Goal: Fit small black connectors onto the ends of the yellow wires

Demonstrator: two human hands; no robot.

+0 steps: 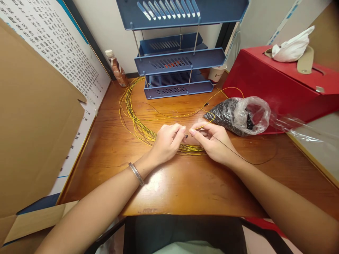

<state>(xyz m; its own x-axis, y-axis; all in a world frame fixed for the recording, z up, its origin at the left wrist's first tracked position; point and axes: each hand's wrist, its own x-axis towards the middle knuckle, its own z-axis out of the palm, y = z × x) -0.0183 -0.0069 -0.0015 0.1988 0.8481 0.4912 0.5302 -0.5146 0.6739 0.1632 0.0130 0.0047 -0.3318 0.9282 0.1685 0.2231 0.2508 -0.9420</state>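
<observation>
My left hand is closed in a pinch, with a small black piece showing at its fingertips; its exact kind is too small to tell. Facing it across a narrow gap, my right hand pinches a thin yellow wire between thumb and fingers. A dark wire trails from under that hand to the right. Beneath and behind both hands lies a large loose coil of yellow and dark wire. To the right, a clear plastic bag full of small black pieces lies with its mouth open.
A blue tiered rack stands at the back of the wooden table, with a paper cup beside it. A drink bottle is at back left. Cardboard walls the left; a red box stands right.
</observation>
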